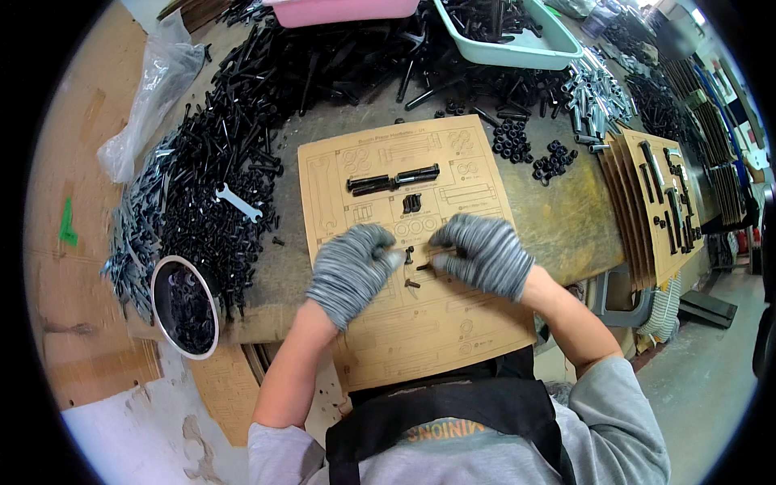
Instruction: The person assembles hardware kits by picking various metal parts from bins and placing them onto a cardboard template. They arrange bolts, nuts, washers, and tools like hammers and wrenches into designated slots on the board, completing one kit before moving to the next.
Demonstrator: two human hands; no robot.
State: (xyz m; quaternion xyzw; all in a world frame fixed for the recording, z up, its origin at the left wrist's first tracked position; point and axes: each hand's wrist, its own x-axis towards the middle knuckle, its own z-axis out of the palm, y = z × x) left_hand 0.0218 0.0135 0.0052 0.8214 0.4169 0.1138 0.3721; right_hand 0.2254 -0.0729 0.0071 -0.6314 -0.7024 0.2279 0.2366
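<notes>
On the tabletop (558, 218), two gloved hands met over a printed cardboard sheet (420, 323).

At the sheet's centre the left hand (349, 271) pinched its fingertips close to a small black screw (409, 255), though whether it gripped anything could not be told; the right hand (483, 252) pinched another short screw (424, 266). Toward 12 o'clock lay long black bolts (394, 179) on the sheet. At 9 o'clock sat a round tin of washers (186, 305), a silver wrench (238, 202) at 10 o'clock.
</notes>
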